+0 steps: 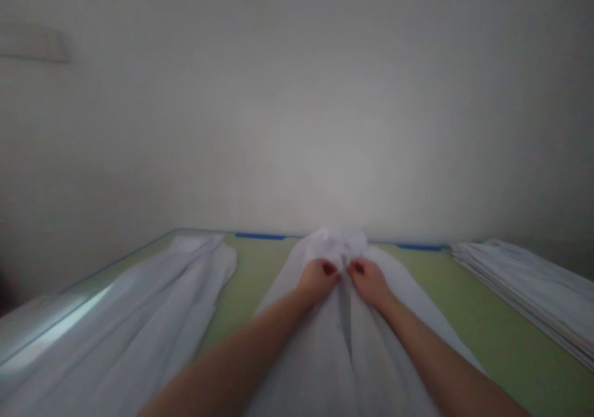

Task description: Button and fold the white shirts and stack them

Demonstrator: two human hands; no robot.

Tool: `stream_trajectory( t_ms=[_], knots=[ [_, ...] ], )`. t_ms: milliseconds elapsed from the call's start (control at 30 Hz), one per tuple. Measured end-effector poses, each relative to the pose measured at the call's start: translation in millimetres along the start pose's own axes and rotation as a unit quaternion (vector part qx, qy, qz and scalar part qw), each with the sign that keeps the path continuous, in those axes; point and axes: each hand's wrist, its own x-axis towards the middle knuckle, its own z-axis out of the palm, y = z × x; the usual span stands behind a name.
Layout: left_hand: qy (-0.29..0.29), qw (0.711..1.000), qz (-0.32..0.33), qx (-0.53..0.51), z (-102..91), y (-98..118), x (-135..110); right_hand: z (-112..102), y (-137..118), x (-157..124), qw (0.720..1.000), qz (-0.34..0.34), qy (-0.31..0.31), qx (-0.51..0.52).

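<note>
A white shirt [325,343] lies lengthwise on the green table [487,324], its collar at the far end near the wall. My left hand [318,279] and my right hand [369,279] meet just below the collar, both pinching the shirt's front edges where the opening runs down the middle. Both hands have their fingers curled closed on the fabric. My forearms stretch over the shirt's body.
Another white garment [153,318] lies spread at the left of the table. A stack of folded white cloth [533,287] sits at the right. Blue tape [260,236] marks the table's far edge against a plain wall.
</note>
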Motion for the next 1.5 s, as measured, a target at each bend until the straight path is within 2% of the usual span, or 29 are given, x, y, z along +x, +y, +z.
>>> stream_trajectory(
  t_ms=[200,367,667,900,1133,1233,1367,1500],
  knots=[
    [0.011,0.999,0.014,-0.028,3.7,-1.1,0.9,5.9,-0.3,-2.6,0.999,-0.02,-0.032,-0.006],
    [-0.033,0.999,-0.012,-0.031,-0.2,-2.1,1.6,7.9,2.4,-3.9,0.999,-0.018,-0.041,-0.004],
    [-0.079,0.993,0.018,-0.091,-6.6,-4.6,1.1,3.6,1.9,-4.7,0.998,-0.036,-0.052,0.021],
    [-0.102,0.982,0.001,-0.16,-2.7,-13.5,5.0,-0.7,-6.4,-8.1,0.996,-0.075,-0.049,-0.006],
    [-0.123,0.979,-0.003,-0.162,-4.1,-16.1,7.0,-7.7,-17.2,-12.4,0.989,-0.123,-0.05,-0.059],
    [-0.121,0.976,-0.013,-0.181,-4.1,-14.1,5.1,-10.0,-18.5,-13.8,0.987,-0.139,-0.063,-0.049],
    [-0.131,0.97,-0.006,-0.204,-4.2,-14.2,4.0,-9.0,-13.4,-12.9,0.989,-0.121,-0.08,-0.002],
    [-0.152,0.973,0.011,-0.173,-6.3,-14.9,5.0,-6.4,-8.8,-11.9,0.993,-0.084,-0.081,-0.015]
  ],
)
